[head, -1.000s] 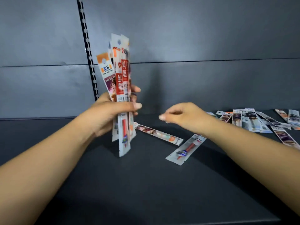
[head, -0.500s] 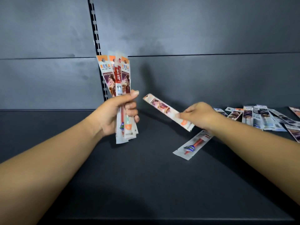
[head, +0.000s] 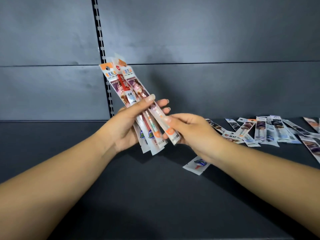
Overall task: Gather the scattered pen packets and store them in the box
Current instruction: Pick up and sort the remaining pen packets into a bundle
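Risk first: your left hand carries a fanned bundle of pen packets, and the fan is loose. The lower ends splay out below the palm, the tops spread apart up near the slotted upright. Slick plastic sleeves, so if you ease the thumb to admit the newest packet, one or more of the others could slide out the bottom and drop back onto the shelf. Likely cause: too many flat, slippery pkts in one grip, none squared up.

Second risk: the lone packet lying on the shelf is half hidden under your right wrist; easy to skip or brush away w/ the forearm. The pile of loose packets sits well apart at far right, overlapping, so edges may be hard to lift.

No box in view; can't tell where it stands, so the bundle may have to travel a way, i.e. more chance to shed pkts.

Grip, left: thumb pressed across the front of the bundle, fingers curled behind, tips showing at its right edge. Grip, right: your right hand pinches the lower end of the newest packet, fingers curled, laying it against the right side of the bundle. Both hands are up off the shelf, nearly touching.
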A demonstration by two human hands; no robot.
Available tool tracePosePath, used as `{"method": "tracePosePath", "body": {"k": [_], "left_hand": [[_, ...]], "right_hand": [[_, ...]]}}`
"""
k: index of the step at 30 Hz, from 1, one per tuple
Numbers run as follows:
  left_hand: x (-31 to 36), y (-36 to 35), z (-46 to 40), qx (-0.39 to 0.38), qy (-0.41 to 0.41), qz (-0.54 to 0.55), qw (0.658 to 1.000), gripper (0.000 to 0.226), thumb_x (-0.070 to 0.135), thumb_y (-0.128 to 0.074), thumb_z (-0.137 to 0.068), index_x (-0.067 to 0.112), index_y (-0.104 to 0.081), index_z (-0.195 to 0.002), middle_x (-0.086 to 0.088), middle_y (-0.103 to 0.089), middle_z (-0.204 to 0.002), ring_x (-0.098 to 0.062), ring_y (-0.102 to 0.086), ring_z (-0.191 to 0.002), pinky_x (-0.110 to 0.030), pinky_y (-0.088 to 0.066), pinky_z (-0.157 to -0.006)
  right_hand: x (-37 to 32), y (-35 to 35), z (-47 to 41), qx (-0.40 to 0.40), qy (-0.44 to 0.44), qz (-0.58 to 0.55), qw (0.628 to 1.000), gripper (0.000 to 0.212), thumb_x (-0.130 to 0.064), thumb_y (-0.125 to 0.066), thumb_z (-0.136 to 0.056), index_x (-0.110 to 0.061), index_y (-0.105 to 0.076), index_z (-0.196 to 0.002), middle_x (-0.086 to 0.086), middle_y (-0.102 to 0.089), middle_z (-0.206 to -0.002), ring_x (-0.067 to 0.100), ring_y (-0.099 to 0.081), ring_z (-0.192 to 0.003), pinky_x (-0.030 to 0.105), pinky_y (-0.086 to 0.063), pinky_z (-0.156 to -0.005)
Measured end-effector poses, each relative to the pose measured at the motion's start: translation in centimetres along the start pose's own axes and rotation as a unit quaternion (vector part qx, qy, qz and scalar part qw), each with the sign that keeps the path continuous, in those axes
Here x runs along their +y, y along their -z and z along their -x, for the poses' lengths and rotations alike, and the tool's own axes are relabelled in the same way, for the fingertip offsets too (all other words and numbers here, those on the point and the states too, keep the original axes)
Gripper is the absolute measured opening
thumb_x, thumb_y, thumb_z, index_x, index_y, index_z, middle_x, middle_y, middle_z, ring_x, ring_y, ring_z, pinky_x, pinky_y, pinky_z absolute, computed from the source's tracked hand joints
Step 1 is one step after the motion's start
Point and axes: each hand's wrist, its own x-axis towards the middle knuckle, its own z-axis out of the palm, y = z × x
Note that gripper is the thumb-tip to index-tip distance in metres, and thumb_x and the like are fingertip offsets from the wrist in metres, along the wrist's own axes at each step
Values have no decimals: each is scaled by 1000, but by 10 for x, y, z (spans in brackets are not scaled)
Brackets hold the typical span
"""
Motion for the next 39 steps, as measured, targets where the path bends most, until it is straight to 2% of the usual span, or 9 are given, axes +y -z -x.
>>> {"method": "tracePosePath", "body": {"k": [3,9,14,18,24,30,33,36,39], "left_hand": [[1,-6,1,22,-36,-3,999,11,14,-74,-58,18,-71,-67,0,-71,-64,-13,-70,-63,-28,-56,-56],[3,-5,2,8,-62,-20,998,11,15,-65,-68,21,-57,-72,6,-48,-48,-8,-50,-43,-25,-53,-56],[0,-4,6,-59,43,2,997,57,26,-90,-32,19,-57,-79,5,-46,-46,-7,-44,-38,-20,-45,-43],[-6,-8,7,-87,139,-10,986,58,26,-91,-28,15,-65,-78,3,-44,-45,-8,-41,-35,-18,-39,-37],[-6,-8,7,-89,165,-22,982,56,25,-92,-25,13,-69,-75,2,-44,-44,-8,-41,-34,-17,-38,-36],[-6,-11,9,-102,173,-25,979,55,25,-91,-26,14,-68,-74,2,-43,-44,-8,-41,-35,-19,-38,-35],[-5,-12,10,-106,173,-34,979,54,25,-91,-25,14,-69,-74,2,-43,-45,-8,-40,-35,-19,-38,-35],[-5,-12,10,-109,177,-36,977,54,24,-91,-25,14,-70,-74,2,-43,-44,-8,-40,-34,-19,-38,-34],[-5,-14,12,-109,188,-39,975,54,24,-91,-25,14,-70,-73,2,-43,-44,-8,-40,-34,-19,-38,-35]], "right_hand": [[-1,0,0,-22,-13,54,998,18,-29,-59,-85,-23,-66,-70,-6,-65,-60,4,-59,-59,18,-46,-65],[-23,43,-6,-35,-60,283,957,19,-41,-57,-83,-26,-66,-78,-11,-66,-84,5,-56,-77,19,-45,-70],[-23,98,-6,-73,-195,541,815,49,-56,-54,-78,-19,-63,-109,-1,-61,-109,18,-54,-102,28,-39,-84],[-13,111,-10,-118,-271,600,744,70,-59,-51,-78,-7,-50,-125,11,-59,-121,28,-58,-105,30,-43,-90],[-7,112,-14,-115,-290,598,738,74,-61,-53,-76,-8,-47,-128,16,-52,-133,32,-50,-122,37,-38,-102],[2,109,-15,-99,-161,438,879,51,-44,-63,-77,-30,-46,-123,-4,-50,-128,13,-48,-116,23,-36,-98],[-12,117,-8,-190,-177,448,856,38,-26,-66,-79,-32,-51,-113,-9,-50,-116,7,-48,-108,14,-37,-86],[-12,121,-7,-229,-211,499,809,35,-21,-70,-76,-30,-54,-105,-7,-48,-91,8,-47,-84,23,-37,-78],[-10,116,-10,-238,-202,498,809,15,-22,-71,-75,-29,-60,-83,-9,-51,-70,5,-46,-65,18,-36,-64]]}}
